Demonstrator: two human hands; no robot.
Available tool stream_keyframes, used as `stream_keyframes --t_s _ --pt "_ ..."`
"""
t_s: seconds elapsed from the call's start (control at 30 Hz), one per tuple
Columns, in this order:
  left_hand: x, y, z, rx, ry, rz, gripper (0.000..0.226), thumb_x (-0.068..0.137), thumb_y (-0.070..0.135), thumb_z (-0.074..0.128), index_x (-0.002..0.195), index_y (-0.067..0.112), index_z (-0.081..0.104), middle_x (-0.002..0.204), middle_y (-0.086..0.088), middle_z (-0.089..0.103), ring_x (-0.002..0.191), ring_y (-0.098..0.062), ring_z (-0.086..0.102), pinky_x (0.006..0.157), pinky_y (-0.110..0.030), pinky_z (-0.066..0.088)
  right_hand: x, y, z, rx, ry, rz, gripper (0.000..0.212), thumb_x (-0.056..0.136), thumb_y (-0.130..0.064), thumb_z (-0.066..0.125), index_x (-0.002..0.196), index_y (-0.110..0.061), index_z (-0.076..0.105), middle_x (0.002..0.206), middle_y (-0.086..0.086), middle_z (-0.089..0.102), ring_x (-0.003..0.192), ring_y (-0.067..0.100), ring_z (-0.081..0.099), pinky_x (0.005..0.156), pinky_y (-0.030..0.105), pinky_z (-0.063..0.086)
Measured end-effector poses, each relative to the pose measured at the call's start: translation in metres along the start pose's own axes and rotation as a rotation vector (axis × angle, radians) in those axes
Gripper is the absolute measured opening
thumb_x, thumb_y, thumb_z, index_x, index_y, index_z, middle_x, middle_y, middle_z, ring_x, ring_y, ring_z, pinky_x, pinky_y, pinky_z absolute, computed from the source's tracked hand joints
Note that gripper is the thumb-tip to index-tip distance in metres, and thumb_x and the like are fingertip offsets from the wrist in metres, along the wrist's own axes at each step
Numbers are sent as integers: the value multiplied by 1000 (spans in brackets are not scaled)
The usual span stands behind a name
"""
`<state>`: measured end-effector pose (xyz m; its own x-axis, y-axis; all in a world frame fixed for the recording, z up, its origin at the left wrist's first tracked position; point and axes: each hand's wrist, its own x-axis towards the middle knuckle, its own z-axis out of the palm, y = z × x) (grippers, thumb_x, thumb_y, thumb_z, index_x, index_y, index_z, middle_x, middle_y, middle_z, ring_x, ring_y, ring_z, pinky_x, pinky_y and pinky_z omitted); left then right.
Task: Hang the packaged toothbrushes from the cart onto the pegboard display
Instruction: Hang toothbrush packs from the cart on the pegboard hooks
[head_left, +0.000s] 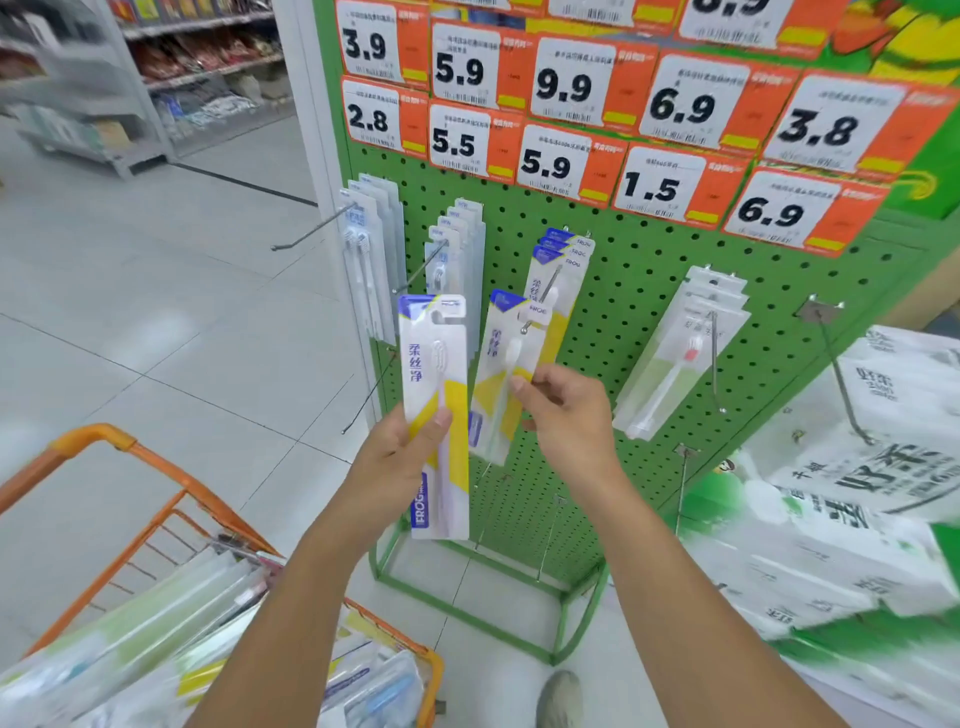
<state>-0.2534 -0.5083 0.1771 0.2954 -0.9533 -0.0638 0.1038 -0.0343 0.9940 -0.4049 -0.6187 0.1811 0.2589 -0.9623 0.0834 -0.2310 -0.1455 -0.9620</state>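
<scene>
2 hands grip packs: left hand (402, 457) toothbrush pack (436, 415), right hand (563, 415) peg-edge pack (506, 374).

The orange wire cart (156, 483) is cut off by the lower-left edge; its clear-packaged contents (171, 623) are blurred beyond identification.

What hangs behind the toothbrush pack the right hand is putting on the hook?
Behind the pack pinched by the right hand, three matching blue-topped packs hang on the same hook against the green pegboard. Their lower halves are covered.

Bright, even light; blurred, warped edges
</scene>
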Motion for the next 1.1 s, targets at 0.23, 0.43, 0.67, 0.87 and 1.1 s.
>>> stream_keyframes --t_s 0.23,0.43,0.67,0.87,1.1 --pt "22 5 12 -57 26 22 32 90 26 62 120 14 67 109 -2 77 99 -18 73 81 -25 57 54 1 -12 131 39 150 28 96 -24 67 88 3 69 91 26 72 67 25 62 71 42 60" --pt "35 6 18 -86 -2 42 37 85 25 66 120 13 68 111 -5 76 98 -17 72 81 -26 57 58 14 -19 107 44 189 21 95 -33 69 91 -13 72 92 9 76 78 21 68 82 45 58" --pt "33 2 12 -69 -62 113 35 81 16 68 115 8 68 104 -1 77 96 -14 71 84 -25 56 -30 -32 -21 78 45 -151 24 92 -40 69 109 -23 69 103 -6 71 93 9 66 77 22 52" --pt "35 -2 23 -18 -156 75 35 88 16 71 121 6 69 116 -20 72 106 -26 66 98 -43 54 -32 -26 -8 76 -72 -199 21 95 -31 67 92 -10 71 71 3 63 60 20 48 53 33 40" --pt "41 -13 32 -8 -107 57 31 88 19 68 118 10 68 109 -11 75 98 -20 69 89 -35 58 -13 -10 -7 74 -99 -133 40 91 -45 64 95 -5 71 84 18 69 74 33 60 70 47 52"
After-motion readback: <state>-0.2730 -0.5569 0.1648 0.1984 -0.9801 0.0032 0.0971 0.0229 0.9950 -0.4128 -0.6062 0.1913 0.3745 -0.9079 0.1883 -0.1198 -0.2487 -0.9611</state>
